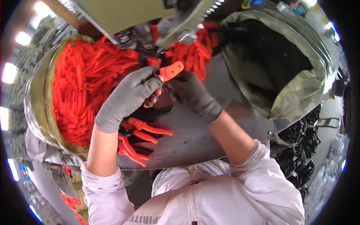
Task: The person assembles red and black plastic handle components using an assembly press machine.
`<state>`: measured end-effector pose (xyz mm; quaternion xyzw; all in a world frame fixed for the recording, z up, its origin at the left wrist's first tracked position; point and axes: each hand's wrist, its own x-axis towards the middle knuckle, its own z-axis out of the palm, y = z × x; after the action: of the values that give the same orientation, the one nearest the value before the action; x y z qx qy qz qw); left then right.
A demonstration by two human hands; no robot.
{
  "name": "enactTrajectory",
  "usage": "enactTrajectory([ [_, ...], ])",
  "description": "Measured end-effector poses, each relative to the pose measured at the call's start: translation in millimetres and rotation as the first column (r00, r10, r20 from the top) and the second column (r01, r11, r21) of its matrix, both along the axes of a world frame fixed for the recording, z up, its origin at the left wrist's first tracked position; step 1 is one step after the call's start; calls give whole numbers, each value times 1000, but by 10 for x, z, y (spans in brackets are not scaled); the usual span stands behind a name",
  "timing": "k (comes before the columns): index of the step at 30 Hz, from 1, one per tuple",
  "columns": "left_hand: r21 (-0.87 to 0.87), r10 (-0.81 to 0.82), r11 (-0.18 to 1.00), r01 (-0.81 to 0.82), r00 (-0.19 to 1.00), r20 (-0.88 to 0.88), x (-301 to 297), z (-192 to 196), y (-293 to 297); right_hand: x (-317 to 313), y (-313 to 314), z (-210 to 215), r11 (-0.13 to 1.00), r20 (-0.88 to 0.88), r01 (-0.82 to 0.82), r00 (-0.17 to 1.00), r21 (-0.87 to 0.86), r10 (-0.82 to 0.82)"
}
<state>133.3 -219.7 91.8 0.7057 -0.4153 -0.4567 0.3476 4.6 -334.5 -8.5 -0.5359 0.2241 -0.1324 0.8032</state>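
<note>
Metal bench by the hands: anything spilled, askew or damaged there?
Nothing stands out. A few orange-handled cutters lie loose on the metal bench below the left hand; both gloved hands hold one orange handle.

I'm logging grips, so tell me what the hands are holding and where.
Both gloved hands, left hand and right hand, meet at one orange handle piece, gripping its lower end; its holed tip sticks out above.

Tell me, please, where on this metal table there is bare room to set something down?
Bare metal table lies beneath the right hand, between the orange-handled shears and the open sack. It is crowded left, by the sack of orange handles, and around the left hand.
</note>
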Motion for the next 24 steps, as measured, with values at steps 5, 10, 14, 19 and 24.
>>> enactTrajectory([
  [5, -166, 98, 975, -147, 957, -273, -46, -511, -127, -627, -119, 253, 185, -128, -75, 948, -980, -293],
  [10, -3, 356, 927, -374, 884, -304, 175, -788, 142, -1960, -982, 146, 334, -509, -406, 479, -851, -715],
  [14, -59, 372, 909, -413, 866, -333, 242, -717, 143, -2051, -848, 134, 343, -329, -42, 412, -938, -850],
  [19, -21, 347, 928, -373, 881, -322, 263, -535, 7, -1233, -366, 478, 586, 61, 480, 804, -653, -591],
  [24, -63, 281, 943, -328, 882, -379, 274, -475, -125, -400, -349, 457, 665, -37, 147, 966, -732, -255],
])
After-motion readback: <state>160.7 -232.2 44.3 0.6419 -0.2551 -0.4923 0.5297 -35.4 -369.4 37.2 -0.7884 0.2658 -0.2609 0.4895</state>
